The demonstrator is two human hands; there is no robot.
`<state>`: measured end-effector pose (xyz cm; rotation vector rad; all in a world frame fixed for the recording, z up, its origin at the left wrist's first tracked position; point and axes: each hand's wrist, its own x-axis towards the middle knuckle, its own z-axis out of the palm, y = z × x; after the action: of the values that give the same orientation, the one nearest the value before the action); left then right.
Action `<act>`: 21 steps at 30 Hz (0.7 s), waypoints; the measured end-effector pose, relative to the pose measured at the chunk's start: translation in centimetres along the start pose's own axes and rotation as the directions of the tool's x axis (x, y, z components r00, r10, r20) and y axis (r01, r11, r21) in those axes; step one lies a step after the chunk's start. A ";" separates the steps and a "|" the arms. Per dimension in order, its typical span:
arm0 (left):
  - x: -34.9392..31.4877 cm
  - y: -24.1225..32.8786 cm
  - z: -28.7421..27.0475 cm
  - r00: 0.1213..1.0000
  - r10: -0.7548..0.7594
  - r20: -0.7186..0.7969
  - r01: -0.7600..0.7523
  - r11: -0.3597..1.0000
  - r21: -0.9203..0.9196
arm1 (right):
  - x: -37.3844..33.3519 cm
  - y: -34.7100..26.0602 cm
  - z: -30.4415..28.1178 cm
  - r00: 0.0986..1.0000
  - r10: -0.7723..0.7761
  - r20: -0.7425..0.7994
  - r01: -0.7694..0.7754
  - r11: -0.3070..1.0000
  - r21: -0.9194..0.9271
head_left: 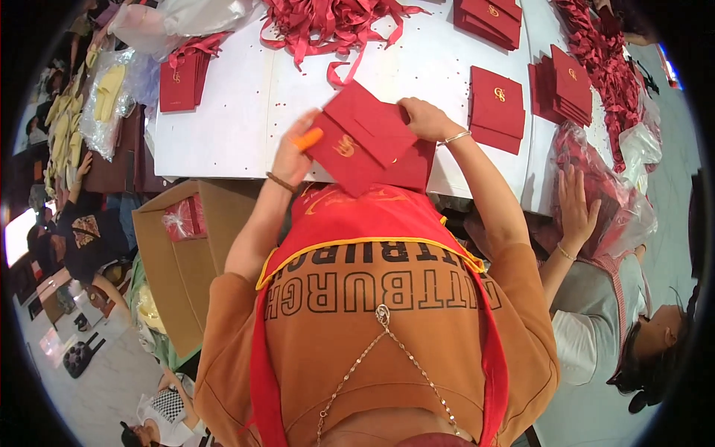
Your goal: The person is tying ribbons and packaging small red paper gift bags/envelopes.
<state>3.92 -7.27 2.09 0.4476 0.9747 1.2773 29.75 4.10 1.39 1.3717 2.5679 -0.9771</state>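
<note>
Over the near edge of the table I hold a red paper envelope (328,153) with a gold emblem, tilted, with a folded red panel (376,127) lying across it. My left hand (296,149), with an orange cover on the thumb, grips its left side. My right hand (430,121) is closed at the upper right edge of the red panel; its fingertips are partly hidden. Beneath them, more red card (417,167) shows at the table edge. Just beyond, a heap of red ribbons (328,26) trails one strand toward the envelope.
Stacks of red envelopes lie at the left (179,88) and right (497,108) of the white table (238,141). An open cardboard box (167,276) stands below left. At right, a co-worker's hand (577,208) is beside a clear plastic bag (629,201) with red contents.
</note>
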 end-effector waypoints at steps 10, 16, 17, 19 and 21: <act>-0.9 -2.6 -1.8 0.974 -0.092 -0.208 0.086 0.996 -0.035 | -1.4 -1.9 -3.7 0.981 0.062 0.185 -0.092 0.982 0.162; -0.6 -3.1 0.5 0.990 -0.065 -0.128 0.132 0.764 0.631 | -3.0 1.5 -2.0 0.986 0.028 0.164 -0.128 0.756 0.642; -0.8 -4.0 0.3 0.994 -0.052 -0.099 0.103 0.767 0.634 | -3.4 1.4 -2.8 0.971 0.014 0.240 -0.193 0.645 0.740; -0.4 -5.6 0.3 0.997 -0.048 -0.067 0.079 0.780 0.621 | -4.2 1.4 -3.8 0.950 -0.008 0.313 -0.264 0.518 0.814; 0.4 -7.0 -0.6 1.000 -0.013 0.021 -0.004 0.739 0.674 | -4.8 1.3 -4.2 0.958 0.058 0.281 -0.287 0.238 0.928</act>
<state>7.52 -8.94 -3.69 1.0220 1.4154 0.8677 34.55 3.47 5.73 1.4839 1.3968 -2.7236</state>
